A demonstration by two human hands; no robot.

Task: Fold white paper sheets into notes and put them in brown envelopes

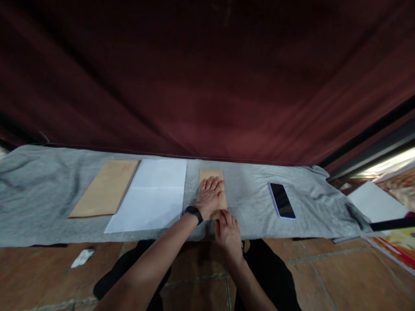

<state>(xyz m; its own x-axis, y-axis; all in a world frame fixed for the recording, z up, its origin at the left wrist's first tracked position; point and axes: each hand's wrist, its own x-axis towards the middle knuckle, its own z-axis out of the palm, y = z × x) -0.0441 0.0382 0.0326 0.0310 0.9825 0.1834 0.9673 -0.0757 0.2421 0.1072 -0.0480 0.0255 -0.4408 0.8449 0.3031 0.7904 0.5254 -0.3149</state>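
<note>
A brown paper envelope (pixel 207 174) lies upright in front of me on the grey cloth. My left hand (pixel 210 195), with a black band on the wrist, rests flat across its middle with the fingers stretched out. At the envelope's near right corner, my right hand (pixel 228 229) has its fingers curled on the bottom edge, pinching the paper there. Part of the envelope is hidden under both hands. To the left lie white paper sheets (pixel 155 198) with a crease across them. Beside them is a stack of larger brown envelopes (pixel 103 188).
A phone (pixel 282 201) with a purple edge lies on the grey cloth (pixel 249 185) to the right. A dark red curtain (pixel 201 86) hangs behind. Below is a tiled floor (pixel 337 268) with a crumpled white scrap (pixel 82 258). A white board (pixel 378 201) stands far right.
</note>
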